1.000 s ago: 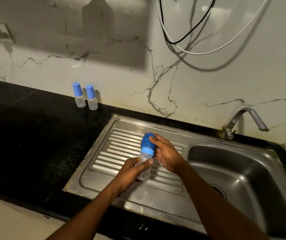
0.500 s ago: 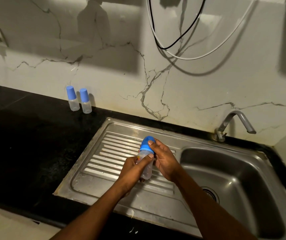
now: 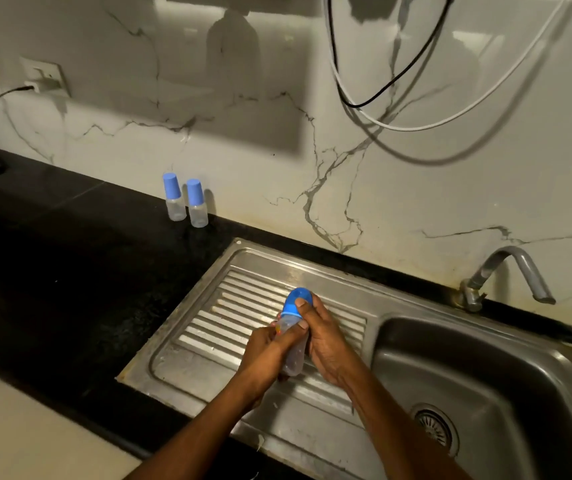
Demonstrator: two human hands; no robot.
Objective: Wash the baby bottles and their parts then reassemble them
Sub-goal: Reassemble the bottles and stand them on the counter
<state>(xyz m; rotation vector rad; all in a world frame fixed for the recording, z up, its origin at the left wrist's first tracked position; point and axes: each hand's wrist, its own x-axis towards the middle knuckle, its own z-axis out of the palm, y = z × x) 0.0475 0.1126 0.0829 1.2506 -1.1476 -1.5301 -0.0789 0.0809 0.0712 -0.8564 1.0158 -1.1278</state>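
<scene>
**Baby bottle held in both hands over the draining board**

- Baby bottle (image 3: 295,358): clear body, tilted, base toward the person, top pointing away. It is held above the ribbed draining board (image 3: 236,306) of the steel sink, left of the basin (image 3: 492,375).
- Blue cap (image 3: 290,298): seated on the top of the held bottle.
- Left hand (image 3: 263,355): fingers curled round the clear body from the left, thumb laid across its front.
- Right hand (image 3: 326,344): wrapped round the top end from the right, one fingertip on the cap and the thumb at the neck below it.
- Two more bottles: left one (image 3: 174,199) and right one (image 3: 197,204), both upright with blue caps on, standing just beside each other on the black counter (image 3: 52,258) against the marble wall, well apart from the hands.
- Tap (image 3: 509,271): behind the basin, spout curving to the right; no water is visible.
- Drain (image 3: 435,427): in the basin floor.
- Wall socket (image 3: 43,77): upper left, with a plug in it.
- Black cable (image 3: 381,90) and white cable (image 3: 450,123): hanging in loops against the wall above the sink.
</scene>
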